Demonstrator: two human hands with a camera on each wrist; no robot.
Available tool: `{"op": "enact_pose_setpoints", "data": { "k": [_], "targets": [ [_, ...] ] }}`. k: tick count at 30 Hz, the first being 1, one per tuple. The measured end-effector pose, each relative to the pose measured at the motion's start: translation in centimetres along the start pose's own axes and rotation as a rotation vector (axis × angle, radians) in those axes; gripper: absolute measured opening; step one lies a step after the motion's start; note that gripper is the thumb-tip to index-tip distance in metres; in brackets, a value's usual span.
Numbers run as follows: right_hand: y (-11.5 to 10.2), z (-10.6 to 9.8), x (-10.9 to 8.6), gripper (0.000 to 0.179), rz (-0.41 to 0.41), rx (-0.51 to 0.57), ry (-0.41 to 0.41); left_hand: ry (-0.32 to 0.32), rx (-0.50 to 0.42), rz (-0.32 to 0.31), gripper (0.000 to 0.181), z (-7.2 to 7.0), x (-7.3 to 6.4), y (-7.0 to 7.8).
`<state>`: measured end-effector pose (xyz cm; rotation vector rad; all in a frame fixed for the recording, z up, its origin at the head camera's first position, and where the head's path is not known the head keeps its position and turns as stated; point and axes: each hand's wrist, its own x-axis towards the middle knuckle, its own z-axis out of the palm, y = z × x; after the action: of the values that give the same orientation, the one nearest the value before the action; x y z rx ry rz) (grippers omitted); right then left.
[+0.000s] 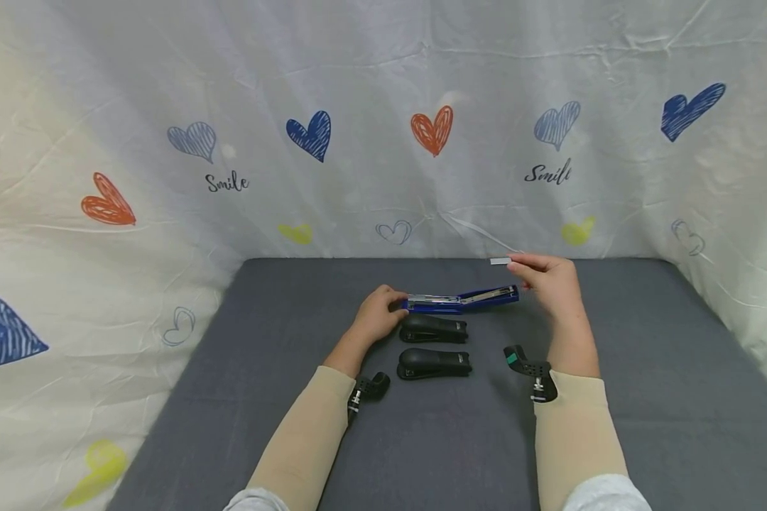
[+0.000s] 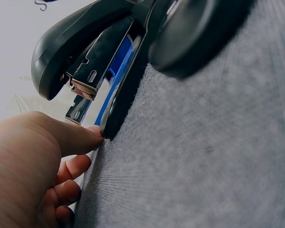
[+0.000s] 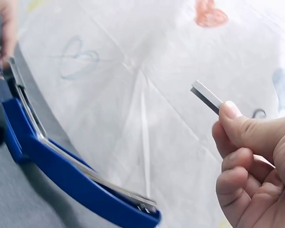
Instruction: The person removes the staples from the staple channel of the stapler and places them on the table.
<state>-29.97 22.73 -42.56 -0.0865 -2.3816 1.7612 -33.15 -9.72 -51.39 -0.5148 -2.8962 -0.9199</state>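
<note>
A blue stapler [image 1: 433, 306] lies opened out flat at the back of the table, its top arm swung to the right and its metal tray showing. My left hand [image 1: 378, 312] grips its left end between thumb and fingers; in the left wrist view the thumb is at the base's tip, and a black stapler hides most of the blue one. My right hand [image 1: 552, 284] pinches a strip of staples [image 3: 206, 96] between thumb and forefinger, raised above the blue stapler's right end [image 3: 133, 209]. The strip points left, away from the hand.
Two black staplers, a nearer one [image 1: 433, 363] and a farther one [image 1: 433, 329], lie closed in front of the blue stapler. A grey cloth covers the table [image 1: 262, 426]. Behind it hangs a white curtain [image 1: 371, 64] printed with hearts.
</note>
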Motion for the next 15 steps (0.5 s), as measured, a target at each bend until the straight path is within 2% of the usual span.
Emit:
{"op": "enact_pose_setpoints", "data": {
  "k": [9,15],
  "targets": [
    [1.4,-2.5,-0.1,0.046,0.054,-0.014,0.095,0.0,0.003,-0.001,0.035,0.0,0.0,-0.2],
    [2.6,-3.8,-0.2,0.045,0.153,-0.03,0.182,0.001,0.0,0.0,0.035,0.1,0.0,-0.2]
  ]
}}
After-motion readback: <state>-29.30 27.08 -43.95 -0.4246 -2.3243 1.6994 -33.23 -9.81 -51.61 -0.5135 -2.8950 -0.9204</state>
